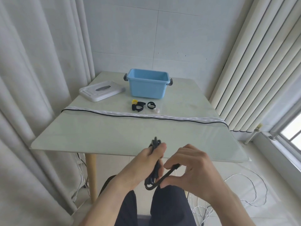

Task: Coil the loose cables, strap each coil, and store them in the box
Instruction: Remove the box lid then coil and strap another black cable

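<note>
Cables are the matter here, and one black cable coil point(154, 165) is held below the near edge of the tabletop point(114, 134), at about 6 o'clock from the tabletop's middle, above the person's dark-clad knees.

The pale green tabletop fills the centre of the view, with white curtains on the left and ribbed white blinds on the right. Toward 12 o'clock on it stands the open blue box point(147, 83) with grey handles. At roughly 10 o'clock, well apart from the box, lies its white lid point(101, 90), flat. A long white cable and a thin black cable point(143, 115) run side by side across the tabletop from 9 o'clock to 3 o'clock, both ends dropping over the edges. More white cable lies looped on the floor point(244, 185) at 4 o'clock.

The left hand point(145, 165) has its fingers curled round the bundled coil, thumb pressed against its upper end. The right hand point(190, 167) pinches a black strap point(167, 174) between thumb and forefinger; the strap runs down to the coil's lower end.

Just in front of the box, at 12 o'clock, sits a small cluster of spare straps point(138, 106), mostly black, one yellow, with a small white cap point(157, 110) beside them.
</note>
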